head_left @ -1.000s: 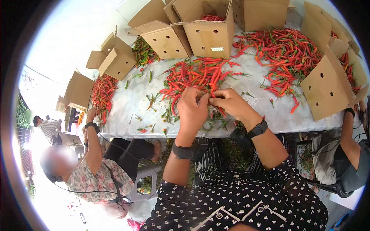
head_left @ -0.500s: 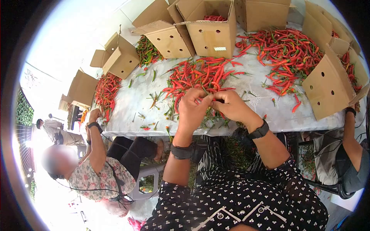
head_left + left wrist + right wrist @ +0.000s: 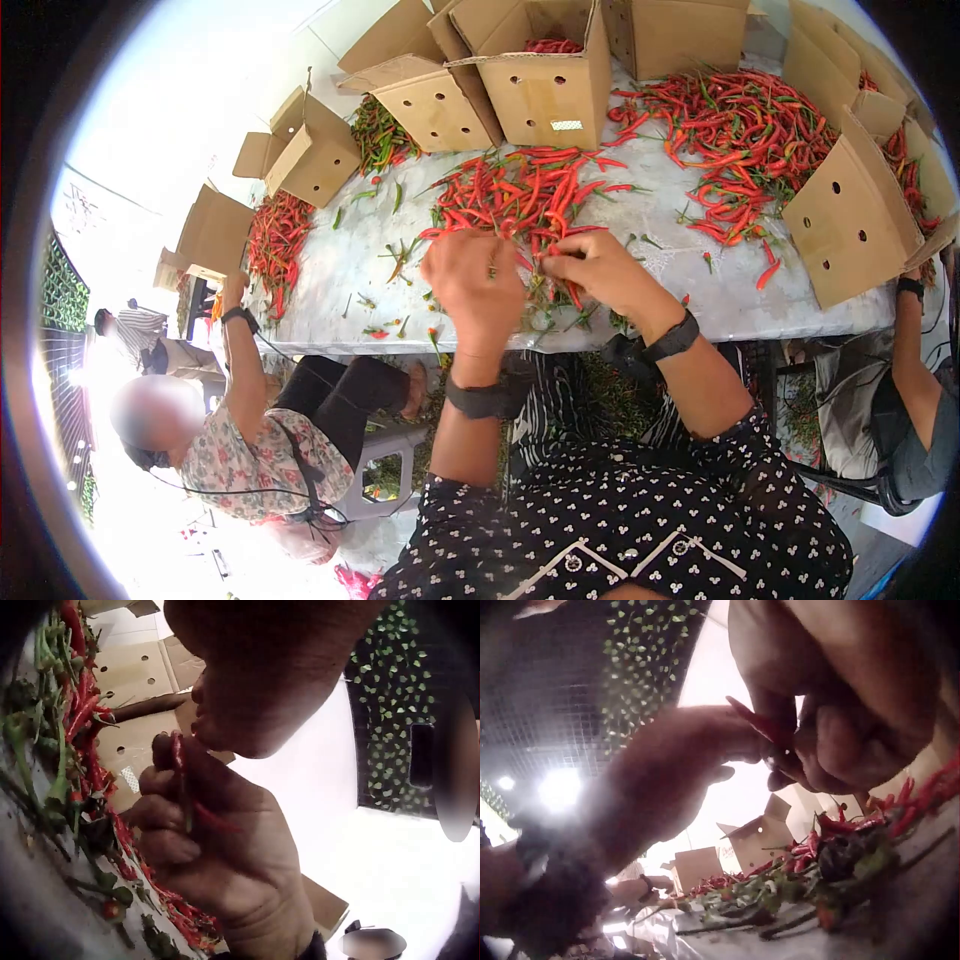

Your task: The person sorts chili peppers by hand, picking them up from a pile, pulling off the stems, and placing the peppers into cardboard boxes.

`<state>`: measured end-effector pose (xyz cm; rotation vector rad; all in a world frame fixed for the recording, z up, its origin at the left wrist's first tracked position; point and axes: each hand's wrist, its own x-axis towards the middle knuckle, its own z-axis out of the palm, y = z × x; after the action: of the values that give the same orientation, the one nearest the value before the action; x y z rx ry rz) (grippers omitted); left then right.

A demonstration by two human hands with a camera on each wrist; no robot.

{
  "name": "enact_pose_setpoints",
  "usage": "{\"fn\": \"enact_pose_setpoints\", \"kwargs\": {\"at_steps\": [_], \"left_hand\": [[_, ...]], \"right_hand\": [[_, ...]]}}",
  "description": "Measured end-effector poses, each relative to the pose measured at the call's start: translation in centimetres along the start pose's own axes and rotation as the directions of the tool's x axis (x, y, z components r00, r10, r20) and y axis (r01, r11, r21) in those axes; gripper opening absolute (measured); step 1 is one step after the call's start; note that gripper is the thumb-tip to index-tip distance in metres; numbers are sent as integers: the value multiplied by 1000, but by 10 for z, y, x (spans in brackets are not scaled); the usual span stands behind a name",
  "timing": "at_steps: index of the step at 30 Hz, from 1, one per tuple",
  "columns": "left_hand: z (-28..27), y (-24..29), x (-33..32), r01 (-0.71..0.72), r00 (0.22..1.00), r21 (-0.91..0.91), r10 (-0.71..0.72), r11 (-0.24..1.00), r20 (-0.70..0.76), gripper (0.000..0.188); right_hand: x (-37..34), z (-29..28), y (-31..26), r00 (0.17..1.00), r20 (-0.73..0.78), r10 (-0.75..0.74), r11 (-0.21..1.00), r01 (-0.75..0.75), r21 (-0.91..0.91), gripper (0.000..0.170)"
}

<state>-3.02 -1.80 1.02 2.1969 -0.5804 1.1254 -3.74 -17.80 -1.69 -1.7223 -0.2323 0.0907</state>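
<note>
My right hand (image 3: 612,275) is at the front of a heap of red chili peppers (image 3: 515,190), thumb and fingers pinched together. In the left wrist view, a red chili pepper (image 3: 178,754) stands between its fingertips, with more red and green against its curled fingers. The right wrist view shows the pepper's red tip (image 3: 754,720) poking out of the grip. My left hand (image 3: 475,285), blurred in the head view, hovers just left of it, its back upward. Its fingers are mostly hidden, and I cannot tell whether they hold anything.
Green stems and chili bits (image 3: 430,295) litter the table (image 3: 640,210) around my hands. Cardboard boxes (image 3: 545,100) line the back, and another box (image 3: 850,225) stands at right beside a larger chili heap (image 3: 750,140). A person (image 3: 255,455) sits at left; another person's arm (image 3: 908,330) shows at right.
My left hand was fingertip to fingertip with the right over the heap and has drawn away to the left. The right hand has hardly moved. The person at left has shifted their arm.
</note>
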Motion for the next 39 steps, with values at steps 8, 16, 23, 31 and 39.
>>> {"fn": "enact_pose_setpoints", "kwargs": {"at_steps": [8, 16, 23, 31, 39], "left_hand": [[-21, -7, -11, 544, 785, -94, -466, 834, 409, 18], [-6, 16, 3, 467, 810, -253, -295, 847, 508, 16], [-33, -10, 156, 113, 993, 147, -106, 983, -53, 28], [18, -31, 168, 113, 949, 309, -195, 944, 247, 32], [110, -28, 65, -173, 645, 133, 10, 976, 764, 27]], "right_hand": [[0, -14, -2, 984, 20, 177, 741, -147, 655, 18], [-4, -2, -10, 983, -128, 133, 764, -20, 645, 19], [6, -23, -4, 967, -199, 156, 718, 27, 695, 15], [5, -57, 8, 906, -359, 225, 544, 189, 817, 14], [9, -56, 15, 889, -380, 256, 606, 158, 779, 10]]}}
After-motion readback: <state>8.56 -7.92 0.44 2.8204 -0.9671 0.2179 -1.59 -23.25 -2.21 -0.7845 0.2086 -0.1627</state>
